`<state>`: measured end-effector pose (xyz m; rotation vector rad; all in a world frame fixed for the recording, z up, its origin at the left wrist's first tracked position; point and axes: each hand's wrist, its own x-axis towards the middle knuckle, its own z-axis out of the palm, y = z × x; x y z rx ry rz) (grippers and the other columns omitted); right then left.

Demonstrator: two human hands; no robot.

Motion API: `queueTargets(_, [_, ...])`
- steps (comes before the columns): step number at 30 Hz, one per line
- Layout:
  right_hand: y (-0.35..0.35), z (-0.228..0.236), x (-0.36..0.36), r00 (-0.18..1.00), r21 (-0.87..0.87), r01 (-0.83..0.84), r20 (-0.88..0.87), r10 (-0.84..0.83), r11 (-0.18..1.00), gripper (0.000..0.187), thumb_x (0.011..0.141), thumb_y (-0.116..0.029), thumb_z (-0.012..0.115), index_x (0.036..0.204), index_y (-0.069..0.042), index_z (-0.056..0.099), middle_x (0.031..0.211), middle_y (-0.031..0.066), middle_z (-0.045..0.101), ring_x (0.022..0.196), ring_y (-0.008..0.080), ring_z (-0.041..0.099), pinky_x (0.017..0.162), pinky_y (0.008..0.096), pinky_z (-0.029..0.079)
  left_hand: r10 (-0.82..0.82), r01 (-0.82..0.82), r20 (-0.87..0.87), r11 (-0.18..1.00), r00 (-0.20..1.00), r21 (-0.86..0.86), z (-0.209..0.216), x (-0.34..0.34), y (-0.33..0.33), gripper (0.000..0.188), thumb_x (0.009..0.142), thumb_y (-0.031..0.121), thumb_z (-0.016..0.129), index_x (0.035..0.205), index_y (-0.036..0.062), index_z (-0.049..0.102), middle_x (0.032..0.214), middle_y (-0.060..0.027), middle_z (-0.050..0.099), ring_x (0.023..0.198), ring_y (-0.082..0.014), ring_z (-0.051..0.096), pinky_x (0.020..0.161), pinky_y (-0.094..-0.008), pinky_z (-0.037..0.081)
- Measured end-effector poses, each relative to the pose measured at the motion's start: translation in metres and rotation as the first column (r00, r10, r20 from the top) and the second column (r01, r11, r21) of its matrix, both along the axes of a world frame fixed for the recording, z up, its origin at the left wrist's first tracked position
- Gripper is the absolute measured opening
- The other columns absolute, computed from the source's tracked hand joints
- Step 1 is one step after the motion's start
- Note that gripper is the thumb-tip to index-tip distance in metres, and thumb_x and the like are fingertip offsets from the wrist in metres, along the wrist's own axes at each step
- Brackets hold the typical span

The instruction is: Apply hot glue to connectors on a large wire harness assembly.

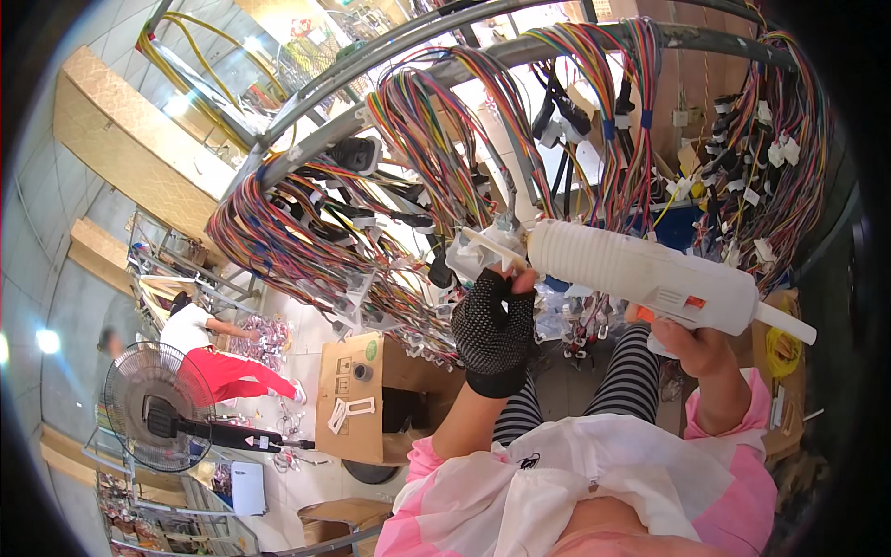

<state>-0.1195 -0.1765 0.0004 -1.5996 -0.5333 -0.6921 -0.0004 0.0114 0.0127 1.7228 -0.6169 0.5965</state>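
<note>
My right hand point(694, 349) grips a white hot glue gun point(640, 271), and a white glue stick point(787, 322) juts from its rear end. Its nozzle points left, close to my left hand point(494, 325), which wears a black dotted fingerless glove. The left fingers are closed on a white plastic piece point(497, 249) at the end of a wire bundle. Clear plastic wrapping bunches around that piece, and its exact kind cannot be made out. Whether the nozzle touches it is also unclear.
Bundles of coloured wires point(418, 116) hang over a curved metal rail point(445, 72) in front of me. A cardboard box point(345, 408) stands at lower left, near a black standing fan point(160, 408). Further left, another person point(200, 339) bends over wires. A yellow coil point(782, 348) lies at right.
</note>
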Motion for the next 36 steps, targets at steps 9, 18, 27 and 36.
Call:
queueTargets(9, [-0.019,-0.013,0.0,0.937,-0.626,0.338,0.158,-0.31,0.702,0.039,0.076,0.002,0.055,0.112,0.003,0.041,0.102,0.0179,0.056,0.089,0.0248,0.057,0.083,0.0404,0.044,0.132,-0.205,0.262,0.939,0.956,0.274,-0.006,0.011,0.004,0.025,0.074,0.013,0.067,0.094,0.0009,0.061,0.08,-0.014,0.064,0.071,-0.0237,0.063,0.066,-0.0316,0.049])
queueTargets(18, [-0.012,0.009,0.007,0.984,-0.351,0.179,0.047,-0.174,0.919,0.042,0.075,-0.001,0.053,0.114,-0.003,0.04,0.095,0.0142,0.058,0.08,0.0195,0.055,0.074,0.0349,0.042,0.146,-0.307,0.397,0.872,0.906,0.382,-0.002,0.014,0.003,0.024,0.074,0.015,0.067,0.093,0.0012,0.062,0.081,-0.0142,0.063,0.069,-0.0275,0.063,0.064,-0.0332,0.05])
queueTargets(27, [-0.012,0.008,0.004,0.919,-0.432,0.29,-0.123,-0.375,0.854,0.035,0.062,-0.007,0.072,0.094,-0.016,0.061,0.095,0.0007,0.062,0.089,0.0263,0.059,0.081,0.0445,0.045,0.135,-0.322,0.456,0.875,0.88,0.362,-0.008,0.02,0.001,0.022,0.074,0.014,0.066,0.091,0.0016,0.062,0.079,-0.0146,0.063,0.069,-0.0288,0.062,0.064,-0.0347,0.05])
queueTargets(36, [-0.013,0.004,-0.003,0.916,-0.353,0.229,-0.236,-0.323,0.907,0.036,0.064,-0.004,0.071,0.096,-0.017,0.061,0.102,0.0118,0.057,0.091,0.0316,0.056,0.083,0.0467,0.04,0.168,-0.349,0.478,0.881,0.862,0.319,-0.002,0.017,0.003,0.025,0.073,0.017,0.068,0.091,0.0007,0.061,0.077,-0.0154,0.063,0.068,-0.0281,0.063,0.063,-0.0346,0.05])
